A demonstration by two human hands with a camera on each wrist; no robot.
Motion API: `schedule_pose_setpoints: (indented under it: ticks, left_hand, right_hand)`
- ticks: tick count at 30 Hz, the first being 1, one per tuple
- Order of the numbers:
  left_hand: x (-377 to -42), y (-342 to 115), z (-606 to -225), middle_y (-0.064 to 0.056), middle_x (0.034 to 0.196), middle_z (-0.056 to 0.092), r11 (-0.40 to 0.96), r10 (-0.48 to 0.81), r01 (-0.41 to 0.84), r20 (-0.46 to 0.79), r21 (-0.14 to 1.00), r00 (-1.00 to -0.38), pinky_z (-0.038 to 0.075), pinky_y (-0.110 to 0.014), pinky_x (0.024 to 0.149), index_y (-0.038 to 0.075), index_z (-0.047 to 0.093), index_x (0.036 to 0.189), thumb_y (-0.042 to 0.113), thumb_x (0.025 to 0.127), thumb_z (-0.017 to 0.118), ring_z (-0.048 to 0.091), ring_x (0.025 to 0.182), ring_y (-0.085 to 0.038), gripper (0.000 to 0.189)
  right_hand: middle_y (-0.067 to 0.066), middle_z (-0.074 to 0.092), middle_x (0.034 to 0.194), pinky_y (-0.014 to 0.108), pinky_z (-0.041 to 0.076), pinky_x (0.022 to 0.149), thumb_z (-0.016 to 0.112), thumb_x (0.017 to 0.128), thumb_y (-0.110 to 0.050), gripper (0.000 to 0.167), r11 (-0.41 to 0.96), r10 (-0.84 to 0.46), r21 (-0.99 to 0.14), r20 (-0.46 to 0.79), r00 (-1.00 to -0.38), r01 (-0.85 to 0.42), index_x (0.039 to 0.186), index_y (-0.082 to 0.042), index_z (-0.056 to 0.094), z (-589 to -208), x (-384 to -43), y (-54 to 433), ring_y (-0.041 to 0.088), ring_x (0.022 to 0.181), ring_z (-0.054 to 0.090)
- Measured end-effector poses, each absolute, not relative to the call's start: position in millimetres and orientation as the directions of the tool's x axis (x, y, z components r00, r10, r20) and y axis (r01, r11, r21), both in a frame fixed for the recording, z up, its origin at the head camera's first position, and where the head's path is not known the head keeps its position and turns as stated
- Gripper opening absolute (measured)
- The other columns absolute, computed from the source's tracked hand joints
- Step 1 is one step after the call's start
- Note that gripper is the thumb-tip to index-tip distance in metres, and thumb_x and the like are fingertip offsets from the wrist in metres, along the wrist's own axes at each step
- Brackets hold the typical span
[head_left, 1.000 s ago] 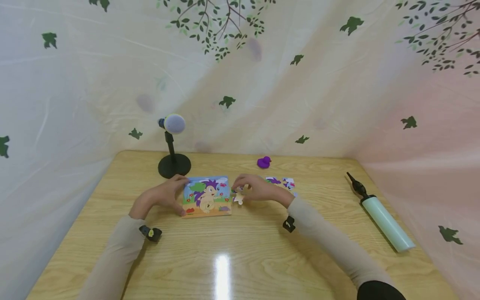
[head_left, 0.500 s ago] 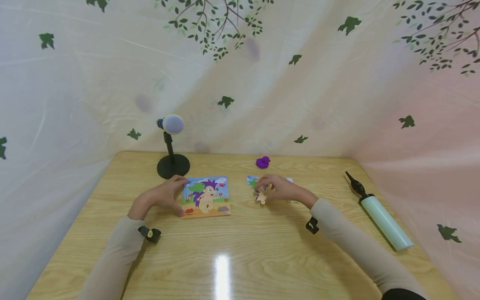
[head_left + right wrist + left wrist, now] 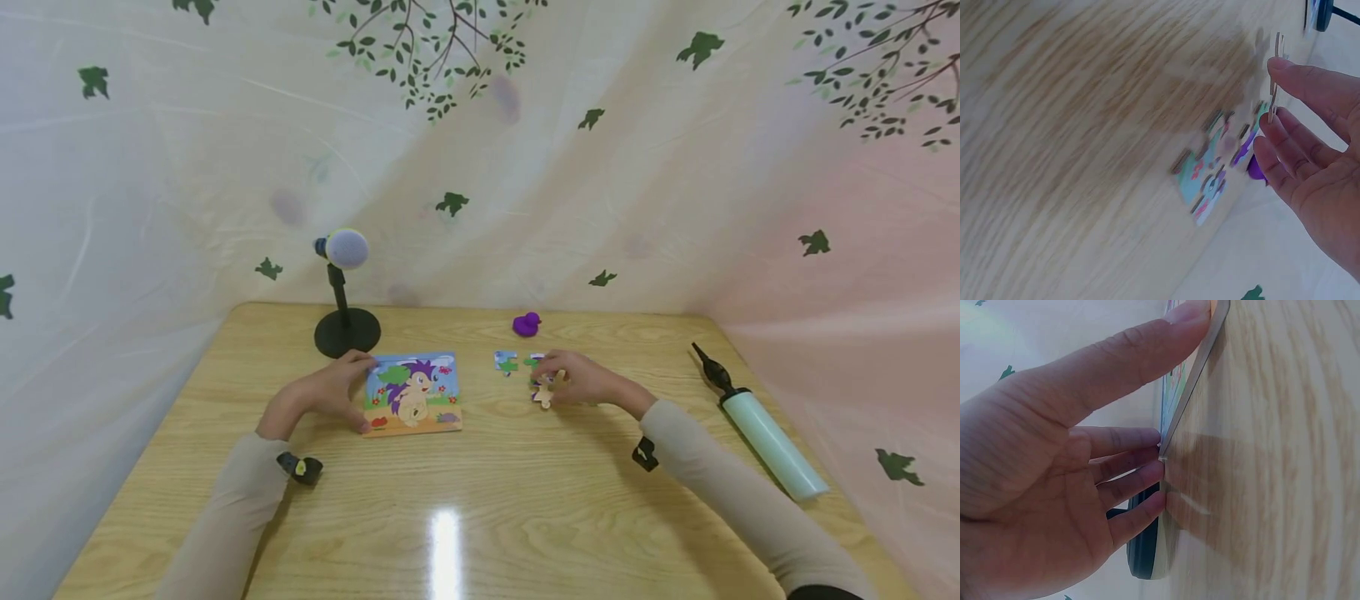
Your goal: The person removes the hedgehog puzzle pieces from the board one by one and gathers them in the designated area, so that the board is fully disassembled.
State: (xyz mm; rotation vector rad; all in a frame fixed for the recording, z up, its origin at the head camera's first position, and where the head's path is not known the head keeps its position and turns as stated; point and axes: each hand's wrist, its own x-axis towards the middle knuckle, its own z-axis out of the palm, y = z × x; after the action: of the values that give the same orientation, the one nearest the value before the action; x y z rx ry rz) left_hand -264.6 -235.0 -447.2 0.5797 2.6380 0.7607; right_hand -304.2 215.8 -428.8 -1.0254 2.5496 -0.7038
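A puzzle board (image 3: 412, 393) with a purple hedgehog picture lies flat on the table. My left hand (image 3: 333, 393) holds it by its left side, thumb at the near corner and fingertips at the far corner. In the left wrist view the left hand (image 3: 1041, 469) has its thumb on the board's edge. My right hand (image 3: 588, 381) pinches a jigsaw piece (image 3: 543, 393) above the table, right of the board. The right wrist view shows that piece (image 3: 1274, 94) edge-on between thumb and fingers. Several loose pieces (image 3: 1200, 178) lie beneath and beyond the right hand, partly hidden by it.
One loose blue-and-green piece (image 3: 506, 362) lies between the board and the right hand. A purple rubber duck (image 3: 527, 324) sits at the back. A round-headed lamp (image 3: 347, 283) stands back left. A pale green hand pump (image 3: 772, 442) lies far right. A curtain hangs behind the table.
My right hand has moved right, away from the board, carrying the jigsaw piece to the loose pieces; the blue-and-green one is uncovered. My left hand has stayed on the board.
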Motion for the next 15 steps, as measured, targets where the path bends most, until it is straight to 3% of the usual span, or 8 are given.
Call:
schedule_pose_setpoints:
  ticks: [15]
  left_hand:
    - [-266,-234,-447,-0.026,0.156,0.028,0.781,0.458,0.275,-0.215,0.561,-0.862,0.028,-0.067,0.119,-0.002,0.035,0.155,0.036,0.070,0.094,0.031,0.143,-0.049,0.110]
  right_hand:
    - [0.018,0.063,0.124,0.031,0.057,0.080,0.080,0.085,-0.004,0.042,0.648,-0.687,-0.511,-0.070,-0.724,-0.565,0.125,-0.003,0.070,-439,-305,230,0.026,0.100,0.062]
